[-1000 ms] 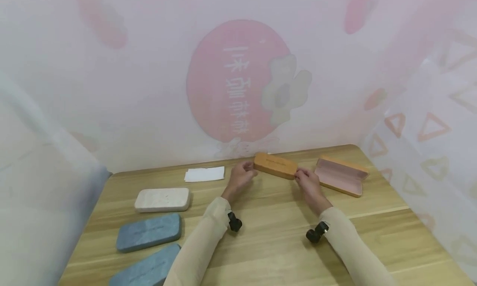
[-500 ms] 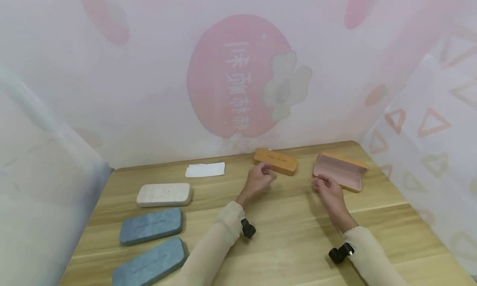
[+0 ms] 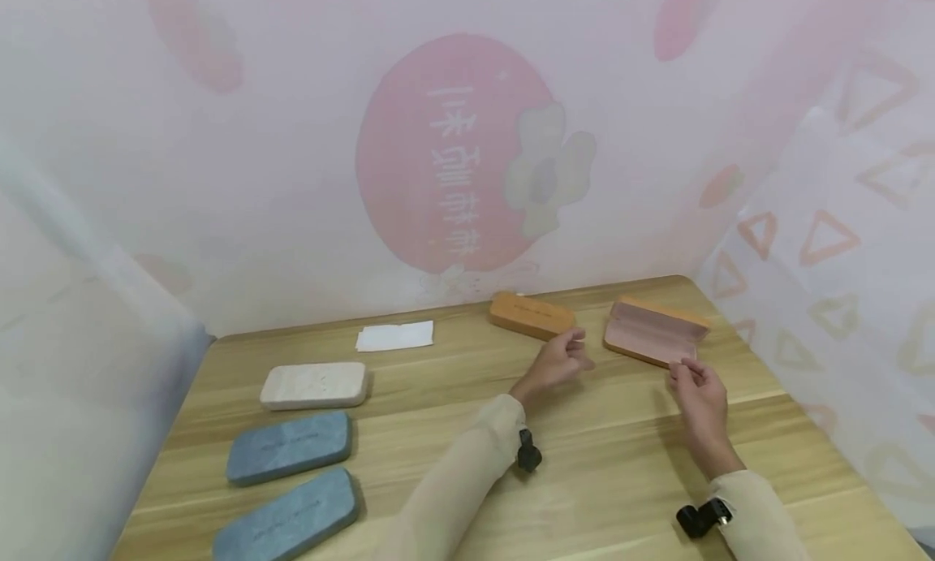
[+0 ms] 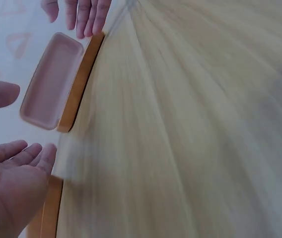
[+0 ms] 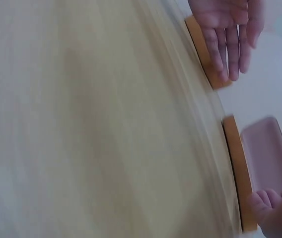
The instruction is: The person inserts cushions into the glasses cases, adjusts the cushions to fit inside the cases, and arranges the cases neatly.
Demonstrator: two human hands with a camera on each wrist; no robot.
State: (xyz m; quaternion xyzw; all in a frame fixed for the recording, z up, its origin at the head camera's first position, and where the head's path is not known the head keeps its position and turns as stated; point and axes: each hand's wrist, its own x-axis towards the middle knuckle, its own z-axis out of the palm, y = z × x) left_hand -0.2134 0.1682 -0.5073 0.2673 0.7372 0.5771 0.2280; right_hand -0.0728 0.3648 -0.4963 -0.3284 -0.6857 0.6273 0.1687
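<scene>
An orange glasses case with a pinkish lining point(image 3: 652, 334) stands with its lid up at the back right of the table. My right hand point(image 3: 703, 400) is at its front right corner, and in the left wrist view the fingertips point(image 4: 84, 30) lie at the case's end with the thumb apart. Left of it lies a second orange glasses case point(image 3: 532, 315), lid down. My left hand point(image 3: 557, 363) hovers by this case's right end, fingers loosely extended and holding nothing, as the left wrist view shows. Whether the right fingertips press on the lined case is hard to tell.
On the left side lie a cream case point(image 3: 314, 386) and two blue-grey cases, one point(image 3: 289, 447) behind the other point(image 3: 287, 516). A folded white paper or cloth point(image 3: 395, 336) is near the back edge. Walls rise behind and beside the wooden table point(image 3: 584, 472).
Both hands have come off the lid-down orange case, which stays in place at the back. They have moved right, the right hand reaching the front right corner of the lined case.
</scene>
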